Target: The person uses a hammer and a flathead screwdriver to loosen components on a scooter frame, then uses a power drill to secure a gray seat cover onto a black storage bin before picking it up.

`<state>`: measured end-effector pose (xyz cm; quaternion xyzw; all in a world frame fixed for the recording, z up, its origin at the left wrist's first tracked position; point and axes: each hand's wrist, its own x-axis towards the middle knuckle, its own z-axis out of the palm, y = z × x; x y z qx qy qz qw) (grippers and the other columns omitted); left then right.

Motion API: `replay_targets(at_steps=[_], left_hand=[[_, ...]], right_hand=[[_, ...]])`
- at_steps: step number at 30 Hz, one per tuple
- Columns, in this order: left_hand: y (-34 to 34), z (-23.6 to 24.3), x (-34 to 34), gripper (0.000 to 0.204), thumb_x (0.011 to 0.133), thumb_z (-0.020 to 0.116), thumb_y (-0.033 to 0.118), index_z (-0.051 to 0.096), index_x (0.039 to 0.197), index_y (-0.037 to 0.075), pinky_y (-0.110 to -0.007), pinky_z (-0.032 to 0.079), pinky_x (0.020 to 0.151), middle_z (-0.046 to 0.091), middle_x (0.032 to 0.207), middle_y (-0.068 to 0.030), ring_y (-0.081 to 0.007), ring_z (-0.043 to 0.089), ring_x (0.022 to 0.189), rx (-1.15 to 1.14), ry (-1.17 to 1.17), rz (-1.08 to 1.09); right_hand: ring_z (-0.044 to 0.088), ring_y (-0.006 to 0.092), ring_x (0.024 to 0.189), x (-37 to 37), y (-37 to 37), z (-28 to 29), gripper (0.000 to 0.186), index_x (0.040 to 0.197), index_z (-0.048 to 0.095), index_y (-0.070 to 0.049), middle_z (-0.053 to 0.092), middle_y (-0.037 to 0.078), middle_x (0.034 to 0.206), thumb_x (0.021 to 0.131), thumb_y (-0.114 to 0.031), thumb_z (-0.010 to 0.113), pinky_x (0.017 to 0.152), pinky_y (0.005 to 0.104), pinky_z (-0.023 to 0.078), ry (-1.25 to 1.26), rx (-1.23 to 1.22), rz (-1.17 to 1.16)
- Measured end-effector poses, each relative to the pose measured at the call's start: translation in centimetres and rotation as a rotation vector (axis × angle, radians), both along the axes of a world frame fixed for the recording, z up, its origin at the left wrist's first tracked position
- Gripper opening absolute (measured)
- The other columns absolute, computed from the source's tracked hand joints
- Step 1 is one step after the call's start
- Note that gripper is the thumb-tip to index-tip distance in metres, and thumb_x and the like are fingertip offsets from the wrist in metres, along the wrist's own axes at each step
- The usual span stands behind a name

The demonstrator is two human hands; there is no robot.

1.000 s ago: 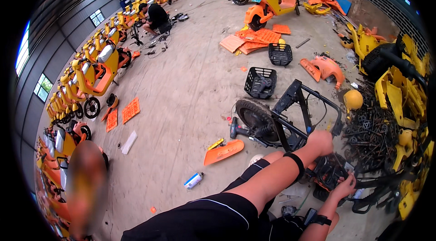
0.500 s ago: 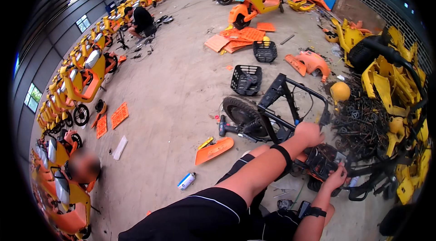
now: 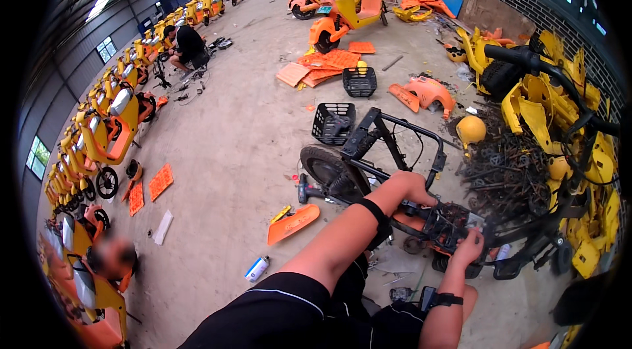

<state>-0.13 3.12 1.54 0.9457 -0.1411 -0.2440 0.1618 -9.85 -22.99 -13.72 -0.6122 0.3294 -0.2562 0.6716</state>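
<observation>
My left hand (image 3: 417,190) is bent down over the black scooter frame (image 3: 359,142), fingers curled at the upper end of an open housing of dark parts and wiring (image 3: 441,224); what they grip is hidden. Lower right, my right hand (image 3: 471,245) has its fingers closed at the right end of that housing, beside a small grey plate (image 3: 475,223), on something too small to name. The frame's rear wheel (image 3: 319,168) rests on the floor with a cordless drill (image 3: 308,192) beside it. An orange panel (image 3: 293,224) and a spray can (image 3: 257,269) lie nearer me.
A heap of yellow panels (image 3: 530,112) and dark metal parts (image 3: 500,181) is at right. Black baskets (image 3: 332,122), orange panels (image 3: 316,66) and a parked scooter (image 3: 355,7) are ahead. Rows of scooters (image 3: 112,125) line the left. Another person (image 3: 187,46) crouches among parts.
My left hand has moved down and left in the picture, lower on the frame. The whole scene has shifted left as my view moved; both hands stay at the dark housing.
</observation>
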Motion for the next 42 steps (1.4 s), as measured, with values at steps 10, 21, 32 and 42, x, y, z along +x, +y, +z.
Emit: replay_targets(at_steps=[10,21,32,42], left_hand=[[-1.7,-1.6,-1.5,0.043,0.081,0.063,0.046,0.078,0.100,0.010,-0.043,0.057,0.085,0.076,0.104,-0.0118,-0.0313,0.072,0.098,0.183,-0.224,0.029],[-2.9,-1.4,-1.6,0.045,0.087,0.059,0.046,0.078,0.099,0.007,-0.043,0.057,0.085,0.076,0.103,-0.0141,-0.0319,0.072,0.097,0.232,-0.243,0.115],[-2.8,-1.4,-1.6,0.038,0.084,0.062,0.041,0.078,0.097,0.008,-0.043,0.057,0.082,0.076,0.101,-0.0136,-0.0320,0.072,0.095,0.225,-0.225,0.167],[-2.5,-1.5,-1.6,0.036,0.083,0.062,0.037,0.079,0.098,0.009,-0.043,0.058,0.083,0.076,0.102,-0.0133,-0.0314,0.073,0.096,0.232,-0.232,0.139]], right_hand=[[0.053,0.0106,0.053,0.4,-2.4,-1.7,0.022,0.104,0.062,-0.004,0.062,0.003,0.081,0.092,-0.022,0.068,0.049,0.0244,0.040,0.018,-0.027,0.147],[0.058,0.0111,0.055,0.2,-8.1,-0.5,0.024,0.109,0.062,-0.004,0.069,0.006,0.099,0.098,-0.026,0.062,0.045,0.0212,0.040,-0.029,0.113,0.254],[0.060,0.0115,0.058,0.2,-7.0,-2.7,0.017,0.101,0.060,-0.006,0.061,0.004,0.085,0.096,-0.021,0.067,0.050,0.0237,0.047,-0.021,-0.040,0.385],[0.060,0.0109,0.058,0.8,-5.5,-1.0,0.018,0.101,0.064,-0.006,0.065,0.004,0.085,0.097,-0.023,0.067,0.050,0.0235,0.046,-0.040,0.030,0.282]])
